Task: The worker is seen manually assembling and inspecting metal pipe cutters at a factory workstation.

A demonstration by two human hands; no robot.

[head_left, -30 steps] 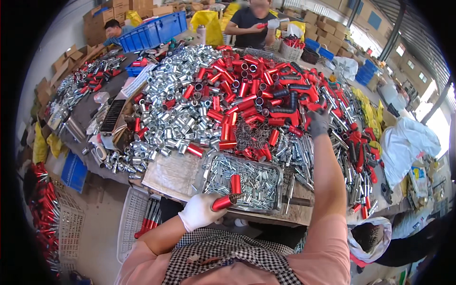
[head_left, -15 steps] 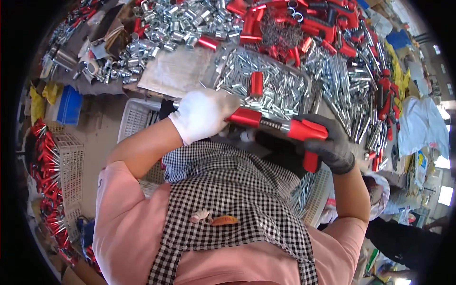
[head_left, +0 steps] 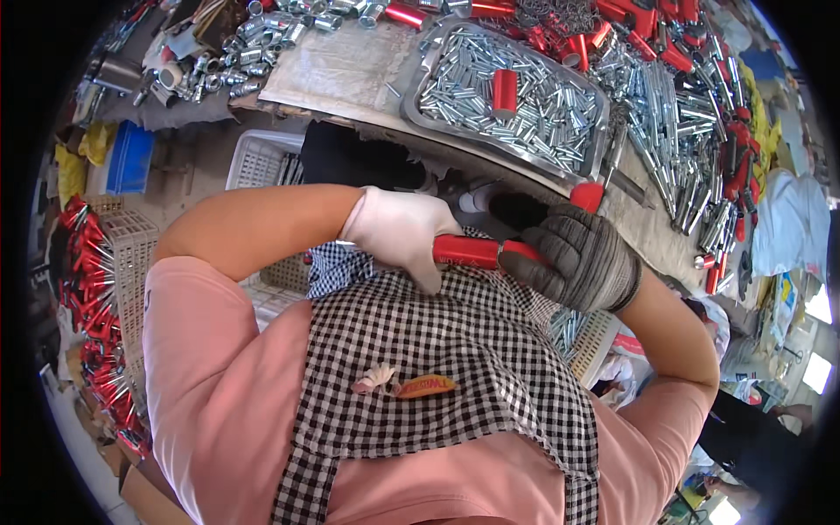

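Note:
In front of my checked apron is a red pistol-shaped hand tool with a tubular barrel [head_left: 468, 252]. My left hand [head_left: 407, 232], in a white glove, is closed around the barrel's left end. My right hand [head_left: 582, 262], in a dark grey glove, wraps the tool's body and covers much of it. One red end of the tool [head_left: 587, 196] sticks out above the right hand's knuckles. Ahead of my hands, a metal tray [head_left: 411, 109] at the bench edge holds many small silver pins, with a loose red tube [head_left: 504, 92] lying on them.
Silver collars [head_left: 249, 66] are heaped at the far left of the bench. Long metal rods [head_left: 661, 131] and red tool bodies [head_left: 691, 26] pile up at the right. White baskets [head_left: 241, 162] stand below the bench; a crate [head_left: 131, 289] beside red-handled parts is at left.
Both hands have drawn the tool closer to my apron. The spring that showed between barrel and body is no longer visible; the barrel now meets the red body. The view has shifted.

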